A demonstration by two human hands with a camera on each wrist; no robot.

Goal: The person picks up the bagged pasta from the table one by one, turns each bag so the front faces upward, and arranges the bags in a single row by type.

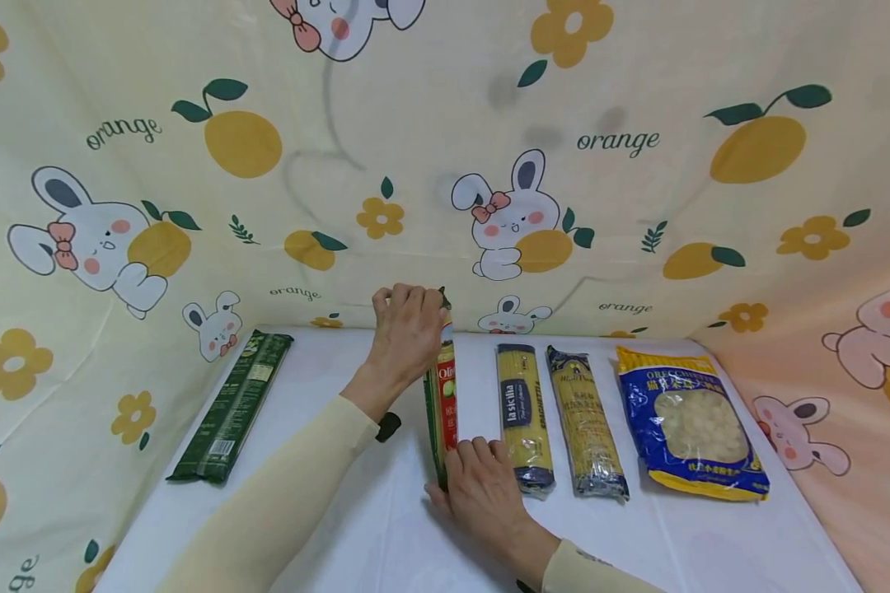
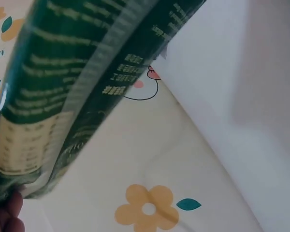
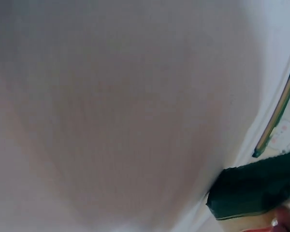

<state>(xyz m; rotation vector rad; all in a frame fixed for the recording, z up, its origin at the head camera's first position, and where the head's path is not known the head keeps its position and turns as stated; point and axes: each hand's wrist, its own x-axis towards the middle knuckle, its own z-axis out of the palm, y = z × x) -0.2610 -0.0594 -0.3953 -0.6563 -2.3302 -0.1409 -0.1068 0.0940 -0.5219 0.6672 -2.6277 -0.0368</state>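
Observation:
A green spaghetti packet with a red and yellow front is turned up on its long edge at the middle of the table. My left hand grips its far end. At the near end, my right hand pinches it, thumb on the left side and fingers on the right. The left wrist view shows the green printed back of the packet, with fingertips at its lower end. In the right wrist view, the green packet and a fingertip appear at the lower right corner.
Left on the white table lies another green packet, back up. To the right are a blue-banded spaghetti packet, a second yellow pasta packet and a blue and yellow orecchiette bag. A printed cloth hangs behind.

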